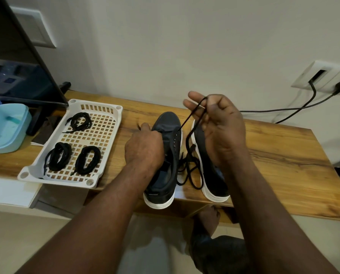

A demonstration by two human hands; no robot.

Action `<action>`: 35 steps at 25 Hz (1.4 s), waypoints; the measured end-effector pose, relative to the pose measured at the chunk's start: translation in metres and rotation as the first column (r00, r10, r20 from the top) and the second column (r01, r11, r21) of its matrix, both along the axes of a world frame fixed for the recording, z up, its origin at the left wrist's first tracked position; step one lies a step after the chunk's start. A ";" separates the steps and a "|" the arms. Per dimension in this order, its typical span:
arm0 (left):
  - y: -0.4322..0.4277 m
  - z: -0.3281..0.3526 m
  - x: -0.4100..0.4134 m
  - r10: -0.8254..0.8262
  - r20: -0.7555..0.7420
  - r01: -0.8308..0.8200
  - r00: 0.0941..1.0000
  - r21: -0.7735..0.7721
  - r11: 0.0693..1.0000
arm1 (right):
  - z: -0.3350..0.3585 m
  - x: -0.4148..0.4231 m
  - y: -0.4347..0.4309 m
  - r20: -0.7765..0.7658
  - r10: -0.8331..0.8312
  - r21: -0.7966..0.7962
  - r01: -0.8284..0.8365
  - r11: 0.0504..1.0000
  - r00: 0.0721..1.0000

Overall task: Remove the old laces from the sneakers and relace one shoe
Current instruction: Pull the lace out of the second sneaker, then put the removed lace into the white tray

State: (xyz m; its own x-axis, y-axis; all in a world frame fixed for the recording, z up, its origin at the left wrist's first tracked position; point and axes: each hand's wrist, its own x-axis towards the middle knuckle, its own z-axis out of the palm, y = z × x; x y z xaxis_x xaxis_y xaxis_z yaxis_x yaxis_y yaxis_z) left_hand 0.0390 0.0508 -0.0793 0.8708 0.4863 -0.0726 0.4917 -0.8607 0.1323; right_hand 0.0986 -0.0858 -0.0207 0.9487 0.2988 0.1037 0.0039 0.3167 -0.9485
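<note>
Two dark sneakers with white soles stand side by side on the wooden table (280, 155), toes pointing away. My left hand (143, 149) grips the left sneaker (170, 123) at its tongue and eyelet area. My right hand (218, 127) is raised above the right sneaker (214, 186) and pinches a black lace (189, 139). The lace runs taut from my fingers down to an eyelet on the left sneaker. Its slack lies looped on the table between the two shoes.
A white perforated tray (98, 135) at the left holds three coiled black laces. A light blue box (6, 127) and a dark screen (22, 62) stand further left. Cables (284, 109) run from a wall socket (323, 76) at the back right. My knee shows below the table's front edge.
</note>
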 end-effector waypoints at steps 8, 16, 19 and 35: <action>-0.006 0.000 0.002 0.012 -0.006 -0.012 1.000 0.001 1.000 | -0.039 0.003 0.000 0.092 0.151 -0.982 0.065 0.176 0.984; -0.004 -0.003 0.003 0.004 0.002 -0.004 1.000 -0.009 1.000 | 0.003 -0.003 -0.003 0.148 -0.070 -0.291 0.111 0.950 0.987; -0.004 -0.004 0.003 -0.002 0.011 0.003 1.000 -0.057 0.998 | 0.008 0.002 -0.009 0.014 -0.032 -0.050 0.032 0.998 0.999; -0.023 0.046 -0.007 0.602 0.221 0.256 0.767 -0.966 0.028 | -0.011 -0.039 -0.015 0.230 0.266 -0.814 0.035 0.580 0.936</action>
